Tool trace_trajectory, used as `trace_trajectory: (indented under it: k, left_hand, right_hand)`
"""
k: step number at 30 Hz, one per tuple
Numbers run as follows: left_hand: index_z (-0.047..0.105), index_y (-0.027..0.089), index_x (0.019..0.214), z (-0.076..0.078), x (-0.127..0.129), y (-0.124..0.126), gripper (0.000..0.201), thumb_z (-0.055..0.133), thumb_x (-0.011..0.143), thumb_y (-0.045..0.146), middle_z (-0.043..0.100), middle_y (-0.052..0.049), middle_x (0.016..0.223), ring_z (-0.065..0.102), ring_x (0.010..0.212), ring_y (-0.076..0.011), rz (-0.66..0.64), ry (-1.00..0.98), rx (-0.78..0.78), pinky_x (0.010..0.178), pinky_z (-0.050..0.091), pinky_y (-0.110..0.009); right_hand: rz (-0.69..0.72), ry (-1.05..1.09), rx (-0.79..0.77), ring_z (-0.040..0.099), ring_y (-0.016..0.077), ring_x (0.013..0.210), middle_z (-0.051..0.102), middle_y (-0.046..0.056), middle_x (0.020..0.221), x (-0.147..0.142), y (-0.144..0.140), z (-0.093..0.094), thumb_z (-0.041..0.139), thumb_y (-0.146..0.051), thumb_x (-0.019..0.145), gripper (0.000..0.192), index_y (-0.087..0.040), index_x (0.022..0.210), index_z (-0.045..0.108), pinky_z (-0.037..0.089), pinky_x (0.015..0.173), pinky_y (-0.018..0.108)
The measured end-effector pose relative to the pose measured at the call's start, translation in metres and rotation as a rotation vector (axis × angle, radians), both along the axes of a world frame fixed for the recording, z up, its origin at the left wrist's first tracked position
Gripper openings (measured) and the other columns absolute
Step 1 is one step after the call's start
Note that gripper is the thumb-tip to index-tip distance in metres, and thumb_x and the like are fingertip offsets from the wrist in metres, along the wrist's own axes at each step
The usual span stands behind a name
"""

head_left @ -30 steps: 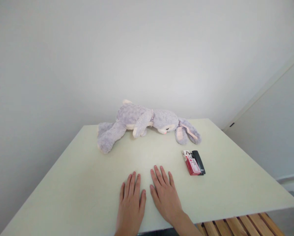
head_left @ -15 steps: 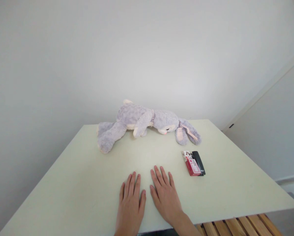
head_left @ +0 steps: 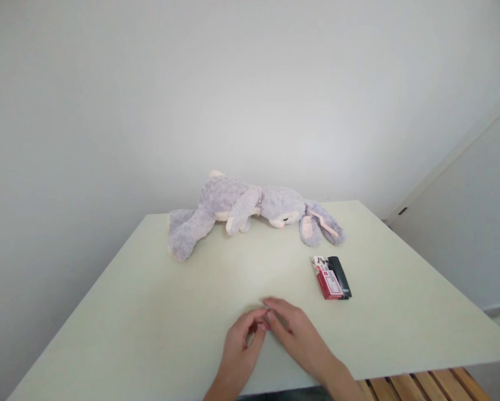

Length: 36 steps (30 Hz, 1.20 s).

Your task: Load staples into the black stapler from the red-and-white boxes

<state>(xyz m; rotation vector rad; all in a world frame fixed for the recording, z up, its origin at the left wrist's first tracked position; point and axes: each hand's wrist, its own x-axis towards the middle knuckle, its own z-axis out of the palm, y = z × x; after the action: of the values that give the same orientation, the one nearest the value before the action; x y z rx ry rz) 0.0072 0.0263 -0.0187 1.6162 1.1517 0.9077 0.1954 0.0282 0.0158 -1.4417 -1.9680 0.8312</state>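
Note:
My left hand and my right hand meet just above the near part of the table, their fingertips touching. The left fingers are curled, with thumb and index finger closed toward each other at the right hand's fingers. My right thumb and fingers come together around the same spot. Whether anything small is pinched there is hidden. Closest to the right hand lies a red and white package with a black stapler-like object along its right side, both apart from my fingers.
A grey plush rabbit lies on its side along the back of the pale table, ears to the right, a beaded band round its neck. Behind is a white wall. Wooden slats show below the table's front edge.
Both hands were flat on the table with fingers spread. They have lifted, come together and closed at the fingertips. The rabbit and package stay in place; the view shifts slightly.

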Motion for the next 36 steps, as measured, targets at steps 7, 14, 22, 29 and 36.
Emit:
trace_trajectory:
  k: [7, 14, 22, 29, 36]
  left_hand:
    - [0.057, 0.02, 0.131, -0.003, 0.126, 0.05, 0.051, 0.039, 0.1, 0.056, 0.064, -0.012, 0.123, 0.068, 0.076, -0.0147, -0.021, -0.219, -0.309, 0.049, 0.05, -0.02]
    - [0.066, 0.017, 0.106, 0.0, 0.184, 0.093, 0.058, 0.038, 0.097, 0.067, 0.072, -0.008, 0.093, 0.062, 0.052, -0.0122, -0.084, -0.148, -0.321, 0.046, 0.049, -0.022]
    - [0.069, 0.019, 0.111, 0.012, 0.054, 0.042, 0.059, 0.039, 0.098, 0.067, 0.072, -0.005, 0.084, 0.065, 0.062, -0.0171, 0.112, -0.046, -0.294, 0.053, 0.052, -0.026]
    - [0.067, 0.02, 0.123, 0.031, -0.031, 0.006, 0.048, 0.044, 0.1, 0.054, 0.071, -0.009, 0.109, 0.068, 0.087, -0.022, 0.373, 0.236, -0.084, 0.082, 0.055, -0.036]
    - [0.054, 0.025, 0.139, 0.021, -0.022, -0.003, 0.053, 0.061, 0.087, 0.028, 0.063, -0.009, 0.119, 0.067, 0.107, -0.0247, 0.366, 0.514, 0.065, 0.092, 0.053, -0.036]
  right_hand:
    - [-0.702, 0.008, 0.083, 0.067, 0.0219, 0.075, 0.077, 0.008, 0.099, 0.156, 0.03, 0.008, 0.039, -0.057, 0.101, 0.054, -0.021, 0.13, 0.067, 0.05, 0.064, 0.031]
    - [-0.616, -0.048, 0.041, 0.068, 0.0241, 0.086, 0.076, 0.008, 0.101, 0.168, 0.043, -0.025, 0.045, -0.056, 0.097, 0.048, -0.021, 0.113, 0.073, 0.051, 0.08, 0.035]
    - [-0.423, 0.084, -0.02, 0.066, 0.0215, 0.073, 0.072, 0.003, 0.085, 0.036, 0.012, -0.033, 0.047, -0.055, 0.101, 0.039, -0.023, 0.112, 0.066, 0.046, 0.066, 0.03]
    - [-0.39, 0.295, -0.093, 0.064, 0.0208, 0.064, 0.065, -0.003, 0.071, -0.053, 0.01, -0.041, 0.054, -0.055, 0.098, 0.049, -0.023, 0.134, 0.056, 0.048, 0.062, 0.03]
    - [-0.484, 0.39, -0.065, 0.059, 0.0194, 0.061, 0.059, -0.003, 0.068, -0.026, 0.006, -0.048, 0.058, -0.06, 0.094, 0.054, -0.018, 0.128, 0.06, 0.046, 0.058, 0.029]
